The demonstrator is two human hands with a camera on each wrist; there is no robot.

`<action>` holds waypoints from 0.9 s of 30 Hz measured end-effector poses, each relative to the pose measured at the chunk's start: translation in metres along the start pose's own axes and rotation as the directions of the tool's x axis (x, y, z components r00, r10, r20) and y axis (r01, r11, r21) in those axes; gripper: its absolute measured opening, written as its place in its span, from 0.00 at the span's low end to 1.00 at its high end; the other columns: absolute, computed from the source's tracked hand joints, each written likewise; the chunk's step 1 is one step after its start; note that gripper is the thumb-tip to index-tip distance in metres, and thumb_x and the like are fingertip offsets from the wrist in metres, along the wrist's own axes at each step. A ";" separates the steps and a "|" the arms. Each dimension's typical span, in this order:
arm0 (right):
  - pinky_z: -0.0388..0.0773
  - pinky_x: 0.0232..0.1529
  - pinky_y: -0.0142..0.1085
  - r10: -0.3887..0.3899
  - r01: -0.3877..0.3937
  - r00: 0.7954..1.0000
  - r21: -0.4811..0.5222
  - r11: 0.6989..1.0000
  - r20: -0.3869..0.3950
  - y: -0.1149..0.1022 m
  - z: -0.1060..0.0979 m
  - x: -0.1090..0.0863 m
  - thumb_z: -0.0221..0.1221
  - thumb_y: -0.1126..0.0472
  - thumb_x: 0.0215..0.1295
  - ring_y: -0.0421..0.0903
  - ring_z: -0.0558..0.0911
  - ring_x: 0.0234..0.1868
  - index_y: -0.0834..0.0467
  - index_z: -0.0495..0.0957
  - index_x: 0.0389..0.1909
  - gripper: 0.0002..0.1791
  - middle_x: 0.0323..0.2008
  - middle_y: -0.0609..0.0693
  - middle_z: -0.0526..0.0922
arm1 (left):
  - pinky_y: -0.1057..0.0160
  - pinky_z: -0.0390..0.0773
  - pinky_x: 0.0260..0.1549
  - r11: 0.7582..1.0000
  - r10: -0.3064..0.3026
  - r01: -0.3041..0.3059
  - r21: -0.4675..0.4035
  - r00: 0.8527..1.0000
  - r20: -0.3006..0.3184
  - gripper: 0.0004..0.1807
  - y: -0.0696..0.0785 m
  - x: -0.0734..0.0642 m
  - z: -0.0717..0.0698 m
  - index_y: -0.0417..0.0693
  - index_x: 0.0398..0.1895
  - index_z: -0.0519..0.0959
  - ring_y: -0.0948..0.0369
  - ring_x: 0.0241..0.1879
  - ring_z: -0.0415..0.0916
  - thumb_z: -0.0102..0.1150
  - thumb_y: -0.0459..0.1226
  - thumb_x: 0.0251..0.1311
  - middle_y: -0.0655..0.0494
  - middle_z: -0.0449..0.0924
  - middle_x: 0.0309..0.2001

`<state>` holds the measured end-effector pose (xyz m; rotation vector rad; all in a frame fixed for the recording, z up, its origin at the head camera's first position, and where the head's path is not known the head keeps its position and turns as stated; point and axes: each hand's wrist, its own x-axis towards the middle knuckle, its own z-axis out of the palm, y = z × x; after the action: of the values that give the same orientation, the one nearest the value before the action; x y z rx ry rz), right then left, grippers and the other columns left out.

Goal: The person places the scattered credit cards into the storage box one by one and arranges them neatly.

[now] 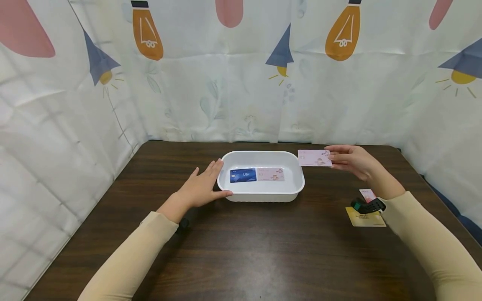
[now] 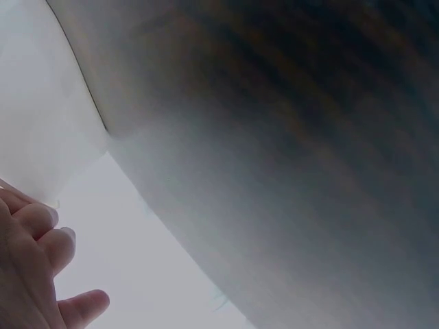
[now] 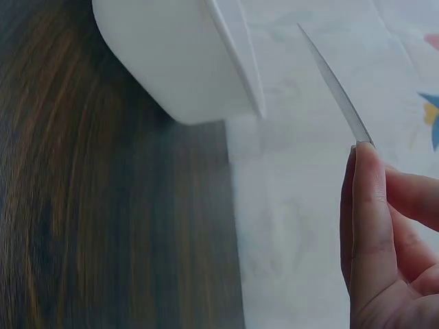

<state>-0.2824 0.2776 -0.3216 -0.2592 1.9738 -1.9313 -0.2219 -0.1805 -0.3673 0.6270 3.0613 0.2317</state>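
Note:
A white plastic tub [image 1: 263,197] stands on the table, with a blue VIP card [image 1: 243,175] and a pink card [image 1: 270,174] lying side by side on its floor. My left hand [image 1: 201,186] rests against the tub's left end, fingers straight and thumb at the front rim; the left wrist view catches this hand [image 2: 34,267] at its lower left corner. Just past the tub's right end, my right hand [image 1: 350,161] pinches another pink card [image 1: 312,158] by its right edge. Seen edge-on in the right wrist view, that card [image 3: 335,86] sticks out beyond the fingertips.
On the dark wooden table [image 1: 241,246], a gold card [image 1: 363,220] and a partly covered pink-and-white card [image 1: 367,195] lie beneath the right forearm. A black wristband [image 1: 368,206] is on the right wrist. Behind the table hangs a patterned white curtain [image 1: 241,100].

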 end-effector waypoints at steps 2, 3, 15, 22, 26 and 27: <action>0.79 0.41 0.35 0.008 -0.008 1.000 -0.017 1.000 0.009 0.000 0.006 0.005 0.56 0.68 0.64 0.41 0.81 0.39 0.65 0.66 0.61 0.24 0.42 0.48 0.78 | 0.40 0.43 0.63 1.000 -0.002 0.002 -0.002 1.000 0.001 0.62 0.000 0.000 0.000 0.46 0.74 0.38 0.58 0.71 0.38 0.32 0.78 0.44 0.54 0.38 0.73; 0.79 0.41 0.35 0.012 -0.012 1.000 -0.016 1.000 0.016 0.001 0.009 0.007 0.56 0.68 0.64 0.42 0.81 0.39 0.65 0.65 0.61 0.24 0.42 0.48 0.78 | 0.40 0.43 0.63 1.000 -0.002 0.002 0.000 1.000 0.001 0.62 0.000 0.000 0.000 0.46 0.74 0.38 0.58 0.71 0.38 0.32 0.78 0.44 0.54 0.38 0.73; 0.76 0.46 0.43 0.033 -0.031 0.995 -0.023 0.999 0.094 0.000 0.052 0.027 0.54 0.70 0.64 0.46 0.81 0.40 0.66 0.66 0.57 0.20 0.40 0.51 0.79 | 0.40 0.43 0.63 1.000 -0.005 0.005 -0.001 1.000 0.005 0.62 -0.002 0.001 0.002 0.47 0.74 0.37 0.58 0.71 0.38 0.32 0.78 0.44 0.54 0.39 0.73; 0.78 0.43 0.40 0.055 -0.052 0.990 -0.023 0.998 0.129 0.001 0.076 0.037 0.53 0.72 0.64 0.46 0.80 0.39 0.67 0.64 0.57 0.20 0.40 0.52 0.77 | 0.40 0.43 0.63 1.000 -0.004 0.004 0.001 1.000 -0.002 0.62 -0.002 0.001 0.002 0.47 0.74 0.37 0.59 0.71 0.38 0.33 0.78 0.44 0.54 0.39 0.73; 0.79 0.41 0.38 0.087 -0.083 0.986 -0.032 0.996 0.142 0.001 0.091 0.042 0.53 0.73 0.64 0.45 0.78 0.37 0.66 0.63 0.57 0.21 0.39 0.53 0.73 | 0.40 0.44 0.62 1.000 -0.003 0.003 0.005 1.000 -0.001 0.62 -0.002 0.001 0.002 0.47 0.74 0.37 0.58 0.71 0.38 0.32 0.78 0.44 0.54 0.38 0.73; 0.79 0.41 0.39 0.095 -0.090 0.984 -0.038 0.995 0.148 0.001 0.094 0.043 0.53 0.73 0.64 0.45 0.78 0.37 0.67 0.63 0.58 0.21 0.39 0.54 0.72 | 0.40 0.44 0.62 1.000 -0.003 0.003 0.006 1.000 0.000 0.62 -0.002 0.001 0.003 0.47 0.74 0.37 0.58 0.71 0.38 0.31 0.78 0.44 0.54 0.38 0.73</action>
<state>-0.2860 0.1744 -0.3280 -0.3053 1.8857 -1.7713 -0.2232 -0.1816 -0.3700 0.6230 3.0641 0.2228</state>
